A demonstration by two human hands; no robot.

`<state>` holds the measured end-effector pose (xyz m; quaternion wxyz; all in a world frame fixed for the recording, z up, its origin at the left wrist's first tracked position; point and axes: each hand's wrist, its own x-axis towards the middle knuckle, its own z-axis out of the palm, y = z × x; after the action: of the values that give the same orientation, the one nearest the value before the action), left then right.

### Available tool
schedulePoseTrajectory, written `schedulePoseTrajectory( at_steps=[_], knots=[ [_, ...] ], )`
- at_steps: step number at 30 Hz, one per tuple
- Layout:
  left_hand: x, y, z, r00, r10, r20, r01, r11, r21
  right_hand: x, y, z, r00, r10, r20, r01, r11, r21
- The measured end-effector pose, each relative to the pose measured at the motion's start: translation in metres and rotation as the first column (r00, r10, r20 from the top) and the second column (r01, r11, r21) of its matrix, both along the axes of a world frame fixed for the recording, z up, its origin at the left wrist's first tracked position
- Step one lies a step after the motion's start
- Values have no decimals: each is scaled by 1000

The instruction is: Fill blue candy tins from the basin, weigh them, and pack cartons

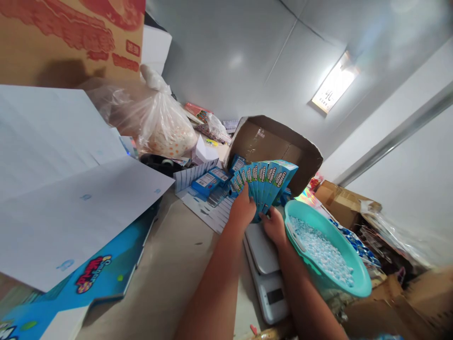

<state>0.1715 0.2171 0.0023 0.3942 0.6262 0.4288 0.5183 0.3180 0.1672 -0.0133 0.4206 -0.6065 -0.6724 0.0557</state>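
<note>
Both my hands hold a fanned-out stack of several flat blue and teal cartons above a white digital scale. My left hand grips the fan from the left, fingers closed round its lower edge. My right hand pinches the bottom of the fan from below. More folded blue boxes lie on the floor just beyond the fan. A teal basin full of small pale blue and white candies stands right of my right forearm.
An open brown cardboard box lies on its side behind the fan. Large white sheets and a printed blue flat carton cover the left. A clear plastic bag sits at the back left. More boxes and wrappers pile up at the right.
</note>
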Motion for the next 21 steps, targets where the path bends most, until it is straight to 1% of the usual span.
schedulePoseTrajectory(
  at_steps=[2, 5, 7, 9, 12, 15, 21],
  knots=[
    [-6, -1, 5, 999, 29, 24, -29, 1000, -8, 1, 0, -1, 1000, 1, 2, -1, 1000, 1],
    [-15, -3, 14, 997, 66, 46, -67, 997, 31, 4, 1, -3, 1000, -15, 7, 15, 1000, 5],
    [-17, -4, 20, 996, 69, 47, -73, 995, 72, 6, 2, -4, 1000, -15, 8, 15, 1000, 5],
    [-15, -7, 24, 998, 48, 35, -52, 992, 118, 6, 2, -4, 1000, -6, 9, 5, 1000, 6],
    [-6, -12, 24, 1000, -18, -6, 19, 984, 179, 5, 1, -3, 1000, 14, 18, -14, 1000, 5],
    [4, -17, 21, 996, -77, -46, 85, 974, 210, 1, -1, 2, 999, 30, 37, -30, 999, 16],
    [10, -15, 15, 995, -83, -51, 92, 973, 210, -10, -7, 12, 996, 38, 76, -40, 999, 24]
  ],
)
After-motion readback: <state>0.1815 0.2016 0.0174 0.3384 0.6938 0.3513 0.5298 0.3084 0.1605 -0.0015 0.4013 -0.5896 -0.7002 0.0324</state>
